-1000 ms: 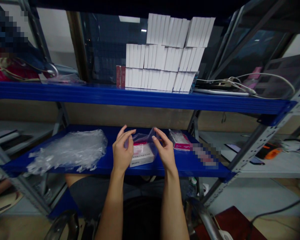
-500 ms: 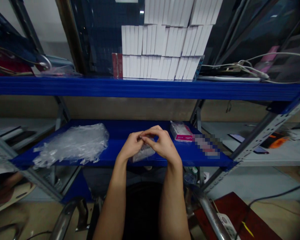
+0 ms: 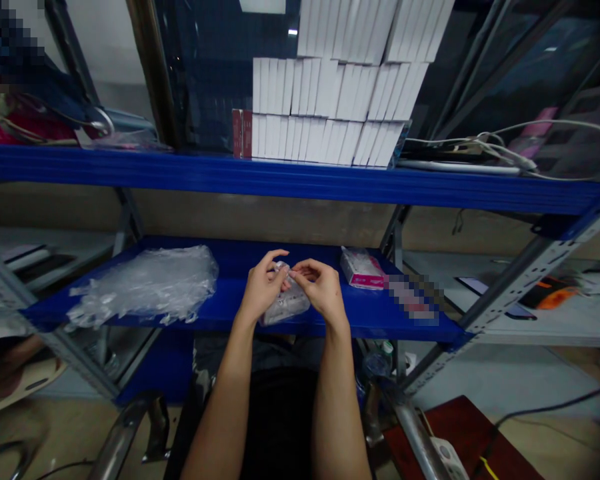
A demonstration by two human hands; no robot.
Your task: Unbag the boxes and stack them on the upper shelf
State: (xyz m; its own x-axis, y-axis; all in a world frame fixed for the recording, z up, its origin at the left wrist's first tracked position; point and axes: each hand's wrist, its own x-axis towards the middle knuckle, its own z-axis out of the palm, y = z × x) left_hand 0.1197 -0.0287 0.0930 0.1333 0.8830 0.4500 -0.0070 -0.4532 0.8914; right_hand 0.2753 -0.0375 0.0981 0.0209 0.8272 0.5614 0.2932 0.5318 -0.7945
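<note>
Just above the blue shelf, my left hand (image 3: pixel 263 287) and my right hand (image 3: pixel 320 283) meet with their fingertips together. A clear plastic bag (image 3: pixel 287 307) with a pale, box-like content lies below them at the shelf's front edge. Its gathered top rises between my hands, and the thumb and fingers of each pinch it. The left index finger is raised off the plastic. What exactly sits between the fingertips is small and partly hidden.
A heap of clear plastic bags (image 3: pixel 150 287) covers the left of the blue shelf (image 3: pixel 240 257). To the right lies a bagged pink-and-white box (image 3: pixel 363 268). White boxes (image 3: pixel 325 140) are stacked on the upper shelf (image 3: pixel 280 183). Metal posts (image 3: pixel 510 273) flank the space.
My hands have drawn slightly apart and lower, and the left index finger has lifted. More of the bag shows below them. The view has tilted a little.
</note>
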